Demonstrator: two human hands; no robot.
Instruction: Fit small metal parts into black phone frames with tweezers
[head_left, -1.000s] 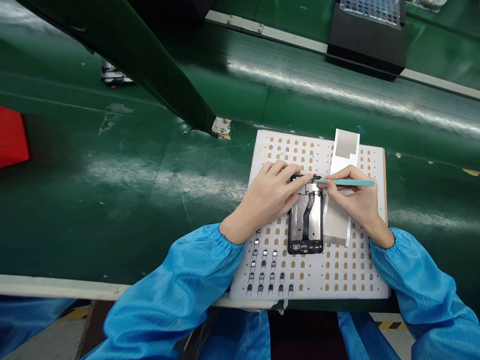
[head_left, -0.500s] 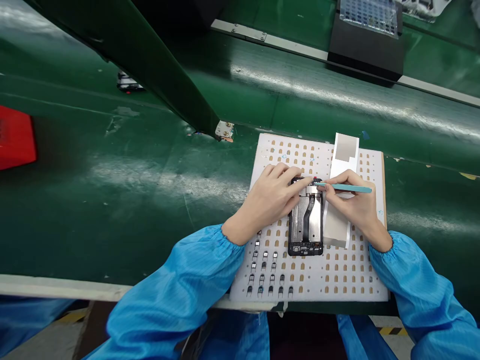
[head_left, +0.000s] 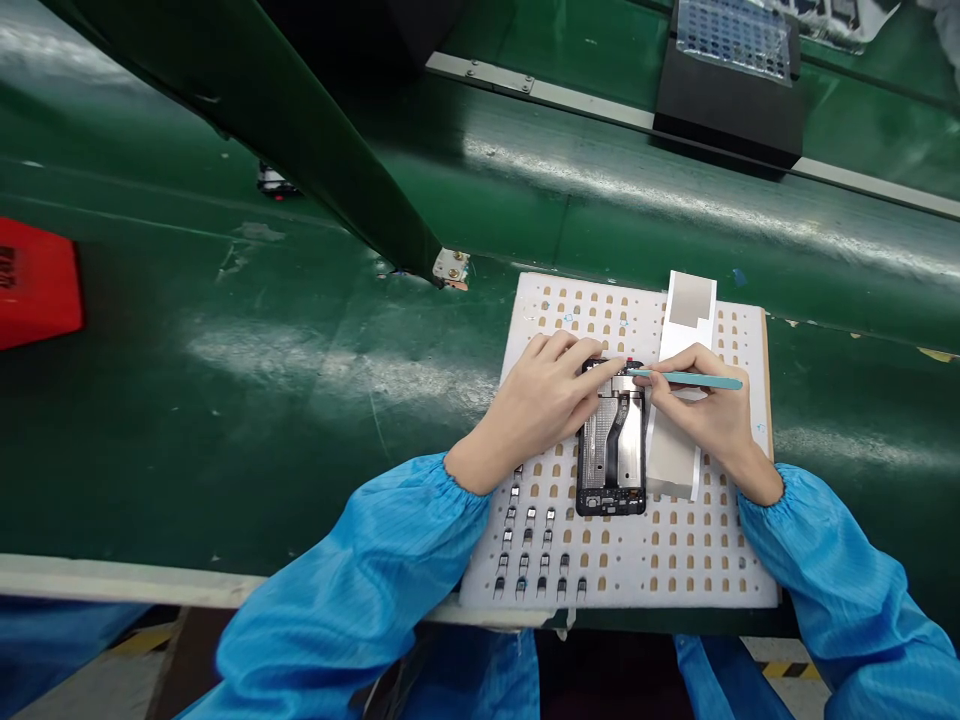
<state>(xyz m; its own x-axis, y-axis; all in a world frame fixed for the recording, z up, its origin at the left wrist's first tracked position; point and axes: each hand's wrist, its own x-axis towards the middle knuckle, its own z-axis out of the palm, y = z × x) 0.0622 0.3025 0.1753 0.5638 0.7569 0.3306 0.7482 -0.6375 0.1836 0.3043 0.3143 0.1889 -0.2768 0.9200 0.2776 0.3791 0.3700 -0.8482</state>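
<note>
An opened black phone body (head_left: 613, 455) lies lengthwise on a white perforated foam tray (head_left: 675, 560). My left hand (head_left: 541, 400) rests on the phone's far left corner, its fingers curled and pressing there. In my right hand (head_left: 709, 410) a thin teal tool (head_left: 694, 380) is pinched, lying nearly level, with its tip at the phone's far end by a small red part. A white strip of backing paper with grey patches (head_left: 679, 400) runs under my right hand, beside the phone.
Several small metal parts (head_left: 536, 550) sit in the tray's near left holes. The tray lies on a green conveyor belt (head_left: 262, 400). A dark green beam (head_left: 300, 130) crosses overhead. A red box (head_left: 37, 285) stands far left, a black block with a clear tray (head_left: 731, 80) at the back.
Both hands have kept their places on the phone and the tool. The view has shifted slightly, so everything sits a little lower in the picture.
</note>
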